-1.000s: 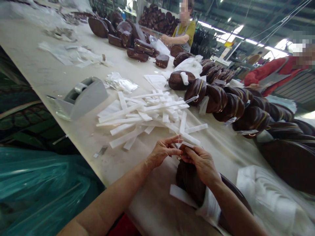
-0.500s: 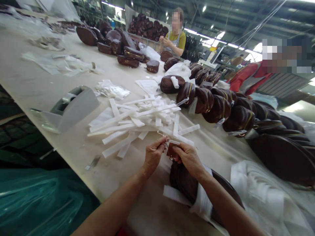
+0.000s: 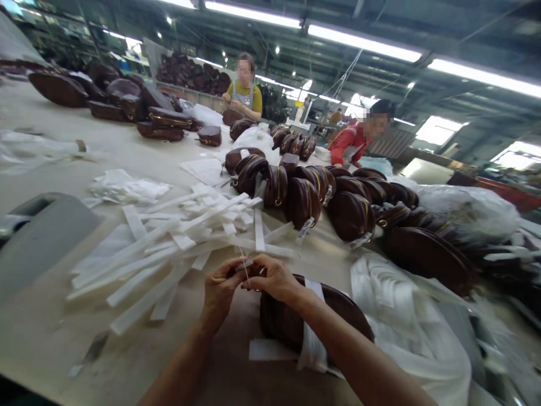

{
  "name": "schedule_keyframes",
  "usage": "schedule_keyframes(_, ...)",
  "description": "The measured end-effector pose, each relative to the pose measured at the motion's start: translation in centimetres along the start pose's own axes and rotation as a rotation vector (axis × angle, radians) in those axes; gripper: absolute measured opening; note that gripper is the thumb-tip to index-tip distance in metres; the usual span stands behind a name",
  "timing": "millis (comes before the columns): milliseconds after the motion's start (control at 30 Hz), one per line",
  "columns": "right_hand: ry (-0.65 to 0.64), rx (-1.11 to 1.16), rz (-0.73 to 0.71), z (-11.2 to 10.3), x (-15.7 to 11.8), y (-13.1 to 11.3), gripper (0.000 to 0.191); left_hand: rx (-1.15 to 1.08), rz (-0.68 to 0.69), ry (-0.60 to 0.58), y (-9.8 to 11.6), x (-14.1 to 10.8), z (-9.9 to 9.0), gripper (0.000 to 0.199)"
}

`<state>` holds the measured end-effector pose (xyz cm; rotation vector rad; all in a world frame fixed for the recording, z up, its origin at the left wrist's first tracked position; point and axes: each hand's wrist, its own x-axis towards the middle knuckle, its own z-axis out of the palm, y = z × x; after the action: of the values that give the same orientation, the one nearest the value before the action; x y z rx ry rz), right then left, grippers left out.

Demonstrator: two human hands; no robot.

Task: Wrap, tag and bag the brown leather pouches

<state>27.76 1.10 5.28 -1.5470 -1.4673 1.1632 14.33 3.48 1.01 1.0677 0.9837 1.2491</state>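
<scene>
My left hand (image 3: 220, 288) is closed, its fingertips pinching at a small brown leather tag (image 3: 244, 265). My right hand (image 3: 274, 277) meets it from the other side, thumb and fingers also closed on the tag. A thin white string (image 3: 242, 254) runs upright across the tag between the fingertips. Fingers hide most of the tag and where the string ends. Under my right wrist lies a dark brown leather bag (image 3: 344, 316), with a white wrapping band (image 3: 313, 338) around it.
Loose white strips (image 3: 169, 242) are heaped left of my hands, beside a grey tape dispenser (image 3: 51, 237). Brown bags (image 3: 303, 203) stand in rows beyond. A roll of white wrapping (image 3: 406, 316) lies at right. Two co-workers, one person (image 3: 247, 93) and another (image 3: 350, 141), are across the table.
The view has swung right and up. My hands have come together; the left, earlier pinching the string apart from the tag, is now at the tag, which is turned and mostly covered.
</scene>
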Motion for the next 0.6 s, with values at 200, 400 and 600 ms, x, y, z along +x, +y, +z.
schedule_keyframes(200, 0.224, 0.084, 0.035, -2.3, -1.1, 0.5, 0.023, -0.044, 0.033, 0.078, 1.1, 0.4, -1.0, 0.028)
schedule_keyframes(400, 0.346, -0.051, -0.024, -6.4, -5.5, 1.2, 0.015, -0.018, 0.264, 0.234, 4.7, -0.8, -1.3, 0.029)
schedule_keyframes(600, 0.290, -0.269, -0.079, -7.6, -8.8, -0.5, 0.026, 0.535, 0.651, -0.091, 10.4, -4.1, 3.6, 0.019)
